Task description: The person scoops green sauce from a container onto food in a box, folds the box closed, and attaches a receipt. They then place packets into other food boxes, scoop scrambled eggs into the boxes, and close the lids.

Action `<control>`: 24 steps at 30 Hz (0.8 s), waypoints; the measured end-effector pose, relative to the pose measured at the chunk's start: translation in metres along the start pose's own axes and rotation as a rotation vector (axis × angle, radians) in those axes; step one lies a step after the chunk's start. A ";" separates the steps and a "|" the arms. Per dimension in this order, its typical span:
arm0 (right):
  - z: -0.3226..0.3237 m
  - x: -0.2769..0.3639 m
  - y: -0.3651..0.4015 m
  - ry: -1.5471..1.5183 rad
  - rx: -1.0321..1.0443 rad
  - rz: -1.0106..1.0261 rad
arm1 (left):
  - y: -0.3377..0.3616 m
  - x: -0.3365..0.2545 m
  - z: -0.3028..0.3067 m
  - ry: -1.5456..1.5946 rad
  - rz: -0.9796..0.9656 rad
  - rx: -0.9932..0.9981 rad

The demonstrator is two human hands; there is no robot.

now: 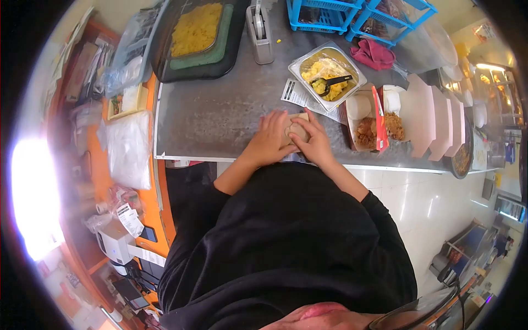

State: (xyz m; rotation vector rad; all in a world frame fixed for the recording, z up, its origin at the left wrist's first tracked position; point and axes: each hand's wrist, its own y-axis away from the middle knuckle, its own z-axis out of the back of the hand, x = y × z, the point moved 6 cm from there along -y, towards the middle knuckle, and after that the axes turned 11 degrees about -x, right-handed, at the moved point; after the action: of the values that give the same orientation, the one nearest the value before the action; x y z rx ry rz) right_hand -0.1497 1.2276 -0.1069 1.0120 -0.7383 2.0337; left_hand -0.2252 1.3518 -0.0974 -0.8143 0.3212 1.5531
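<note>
At the tabletop's point(214, 113) front edge: a small brown box point(297, 128) sits close to the person's body, its flaps folded over so nothing inside shows.
Left hand point(269, 140): the fingers lie over the box's left side, the grip pressed down on the cardboard.
Right hand point(316, 143): the fingers curl over the box's right side and top, the grip pinching the flap down next to the left hand.
Done, by the look of it: this box seems folded shut. No tape or label shows on it, though the hands hide most of it.
Open box point(352, 144): it stands just right of the hands with fried pieces, rice and a white tub inside, and looks not yet closed.
Food tray point(358, 71): behind the hands, it holds yellow food with a black scoop point(334, 81) resting in it.
Receipt point(300, 94): it lies flat between the tray and the hands.
Flat boxes point(434, 113): a fanned stack lies further right, unfolded.
Tape dispenser point(259, 30): it stands at the far side, untouched.
</note>
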 end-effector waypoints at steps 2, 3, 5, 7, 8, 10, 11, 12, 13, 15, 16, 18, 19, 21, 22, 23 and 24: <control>-0.001 0.006 -0.006 0.039 -0.019 0.032 | 0.007 0.011 0.006 0.007 -0.084 0.050; -0.001 0.011 -0.008 0.060 -0.023 0.048 | 0.010 0.011 0.007 0.013 -0.121 0.073; -0.006 0.020 -0.010 0.167 0.093 0.028 | 0.016 0.013 0.007 0.014 -0.102 0.058; -0.014 0.017 -0.013 0.149 0.199 0.023 | 0.019 0.014 0.008 0.028 -0.088 0.022; -0.020 0.006 -0.014 0.076 0.243 0.022 | 0.019 0.015 0.007 0.041 -0.086 0.001; -0.024 0.002 -0.015 -0.062 0.306 -0.028 | 0.021 0.014 0.006 0.075 -0.086 -0.021; -0.025 -0.001 -0.015 -0.129 0.323 -0.071 | 0.021 0.014 0.006 0.091 -0.091 -0.025; -0.025 0.000 -0.014 -0.197 0.340 -0.114 | 0.021 0.014 0.007 0.105 -0.095 -0.029; -0.025 0.002 -0.013 -0.174 0.349 -0.116 | 0.022 0.012 0.009 0.093 -0.111 -0.039; -0.024 0.005 -0.012 -0.128 0.361 -0.115 | 0.020 0.009 0.014 0.065 -0.148 -0.062; -0.025 0.007 -0.011 -0.102 0.371 -0.071 | 0.018 0.017 0.015 0.137 -0.049 0.013; -0.025 0.012 -0.008 -0.049 0.385 0.013 | 0.016 0.035 0.019 0.282 0.148 0.168; -0.025 0.014 -0.008 -0.015 0.397 0.036 | 0.011 0.038 0.018 0.293 0.148 0.183; -0.027 0.019 -0.009 0.051 0.421 0.084 | 0.002 0.042 0.015 0.313 0.150 0.215; -0.028 0.019 -0.009 0.067 0.443 0.067 | 0.000 0.042 0.013 0.368 0.136 0.192; -0.030 0.019 -0.011 0.083 0.461 0.052 | -0.003 0.041 0.010 0.422 0.118 0.170; -0.030 0.018 -0.014 0.099 0.478 0.036 | -0.007 0.038 0.010 0.476 0.099 0.148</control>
State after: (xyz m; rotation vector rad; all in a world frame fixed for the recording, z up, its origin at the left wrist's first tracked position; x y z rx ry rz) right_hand -0.1587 1.2644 -0.1056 1.1498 -0.2173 2.3312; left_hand -0.2203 1.3873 -0.1137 -1.0587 0.8239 1.3925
